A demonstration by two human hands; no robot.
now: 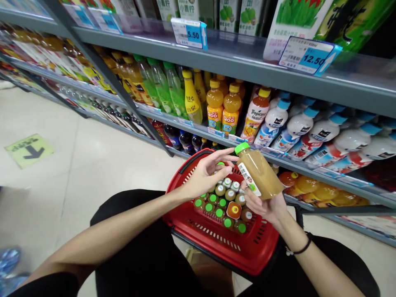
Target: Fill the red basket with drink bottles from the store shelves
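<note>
My right hand (266,204) grips a square bottle of cloudy tan juice (258,172) with a green cap, tilted to the left above a red shopping basket (247,251). Beside the bottle's cap, my left hand (206,173) hovers with its fingers spread and reaching toward it; whether a fingertip touches it I cannot tell. Under both hands the basket holds several small green-capped bottles (221,202) standing upright.
Grey store shelves (216,51) run along the right, packed with orange juice bottles (215,105), green drinks (161,86) and white blue-capped bottles (324,130), with price tags (189,33) clipped on. Pale tile floor with a yellow arrow sticker (29,150) lies to the left.
</note>
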